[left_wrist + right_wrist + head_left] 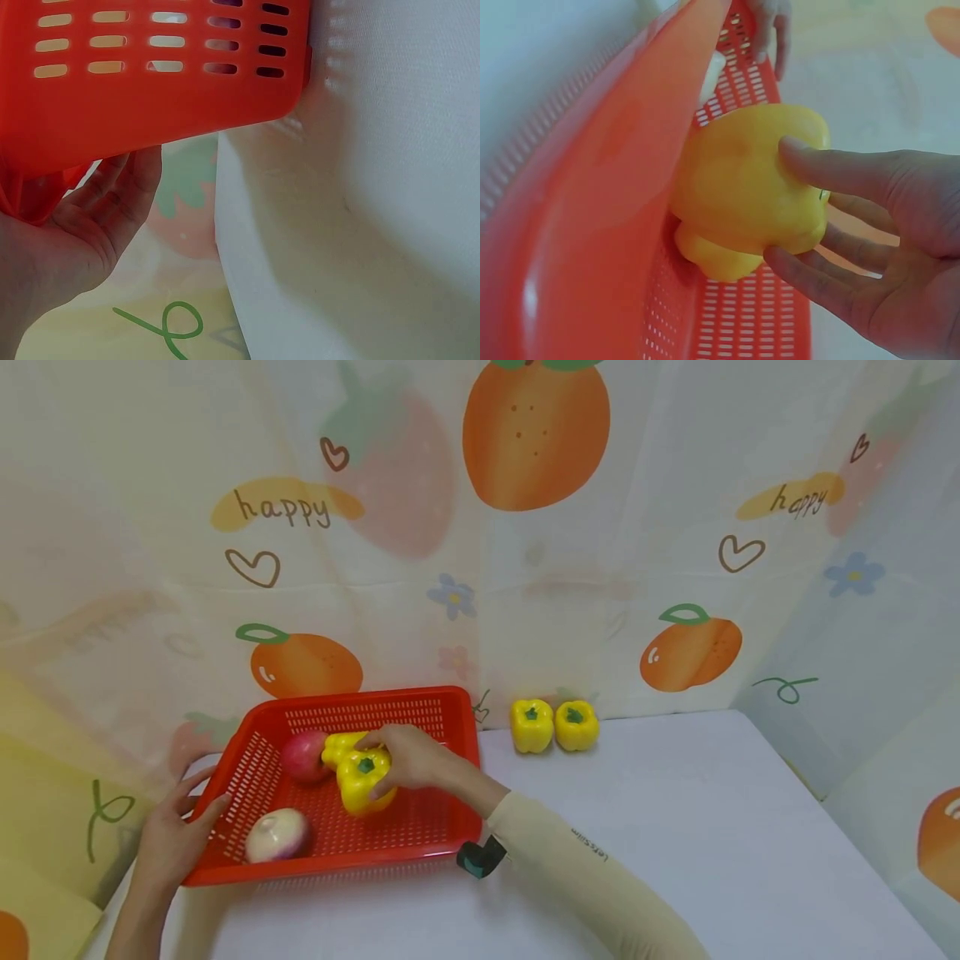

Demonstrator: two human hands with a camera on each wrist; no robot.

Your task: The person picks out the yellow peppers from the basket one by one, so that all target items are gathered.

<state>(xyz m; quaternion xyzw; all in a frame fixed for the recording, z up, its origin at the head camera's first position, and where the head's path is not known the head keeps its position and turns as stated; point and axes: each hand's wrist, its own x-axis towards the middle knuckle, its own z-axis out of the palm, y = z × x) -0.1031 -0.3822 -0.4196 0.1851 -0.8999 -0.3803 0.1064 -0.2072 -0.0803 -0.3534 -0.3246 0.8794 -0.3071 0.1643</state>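
Observation:
A red plastic basket stands on the left of the table, its near side facing me. My left hand grips the basket's left rim, thumb over the edge and fingers beneath in the left wrist view. My right hand holds a yellow bell pepper inside the basket, thumb on one side and fingers on the other. Behind it lies another yellow pepper, partly hidden. Beside that is a round pinkish-red fruit or vegetable. A white and purple bulb, like an onion or turnip, lies at the front left.
Two yellow bell peppers stand side by side on the white table, right of the basket by the back wall. A printed curtain hangs behind the table. A dark strapped device is on my right wrist, near the basket's front right corner.

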